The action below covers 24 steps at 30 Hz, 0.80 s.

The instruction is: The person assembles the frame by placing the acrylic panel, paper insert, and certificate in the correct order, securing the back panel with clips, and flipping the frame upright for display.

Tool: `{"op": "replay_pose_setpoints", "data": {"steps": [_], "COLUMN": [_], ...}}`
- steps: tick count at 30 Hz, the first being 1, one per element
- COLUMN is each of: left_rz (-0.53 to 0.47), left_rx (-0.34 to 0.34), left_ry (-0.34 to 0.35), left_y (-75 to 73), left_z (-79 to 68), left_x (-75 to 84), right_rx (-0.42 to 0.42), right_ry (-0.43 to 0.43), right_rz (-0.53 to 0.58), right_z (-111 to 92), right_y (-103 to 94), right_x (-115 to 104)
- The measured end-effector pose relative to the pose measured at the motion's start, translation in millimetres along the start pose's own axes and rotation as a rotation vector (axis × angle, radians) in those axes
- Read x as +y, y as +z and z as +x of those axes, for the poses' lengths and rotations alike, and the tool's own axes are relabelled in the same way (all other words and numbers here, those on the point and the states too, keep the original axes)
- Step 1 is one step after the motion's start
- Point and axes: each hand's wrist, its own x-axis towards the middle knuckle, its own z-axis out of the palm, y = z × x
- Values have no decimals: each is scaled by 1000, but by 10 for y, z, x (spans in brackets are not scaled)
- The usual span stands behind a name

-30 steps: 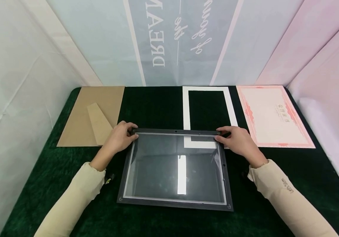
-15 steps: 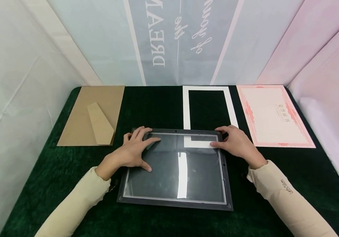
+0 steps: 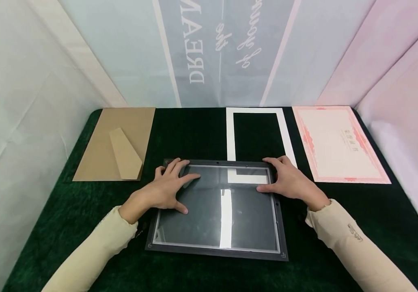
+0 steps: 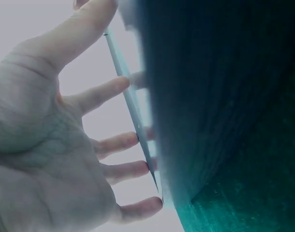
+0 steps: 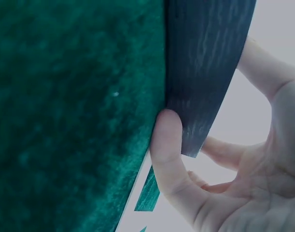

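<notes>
A dark grey picture frame (image 3: 216,254) with a clear pane (image 3: 194,223) lies on the green cloth in front of the person. The left hand (image 3: 163,190) rests over its far left corner, fingers spread across rim and pane. In the left wrist view these fingers (image 4: 116,142) look nearly straight, their tips at the pane. At the far right corner, the right hand (image 3: 291,178) holds the frame, thumb reaching over the pane. One fingertip (image 5: 167,126) touches the rim's outer side in the right wrist view. The frame's underside is hidden.
Behind the left hand lies a brown backing board (image 3: 132,119) with a tan stand leg (image 3: 125,156). A white mat border (image 3: 231,134) lies partly under or behind the frame. The pink-edged certificate (image 3: 329,142) is at the right. Fabric walls (image 3: 223,52) enclose the table.
The left hand has let go of the frame's far left corner and spread inward over the pane. The right thumb has slid a little further in. The frame has hardly moved.
</notes>
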Motion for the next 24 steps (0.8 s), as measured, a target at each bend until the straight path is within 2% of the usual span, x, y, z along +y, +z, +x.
{"op": "replay_pose_setpoints", "data": {"steps": [6,9,14,16,19,24], "left_rz": [32,-11,-205,-304,-434,-597], "left_rx": [-1,19,49,66,110,138], "left_ry": [2,11,58,50,-12,-190], "left_y": [-81,-161,-351,-410,-442,-393], "left_z": [9,112,469,639,910,1311], "left_x": [-1,17,101,138,190,289], "right_rx": [19,63,110,111,111,98], "right_ry": [-16,-14,26,44,71,154], "right_rz": [11,41,75,83,80,72], "right_z": [29,48,89,113,143,180], "right_y": [-67,-198,-434,-498,-563,-566], "right_x": [45,95,187,238,334,470]}}
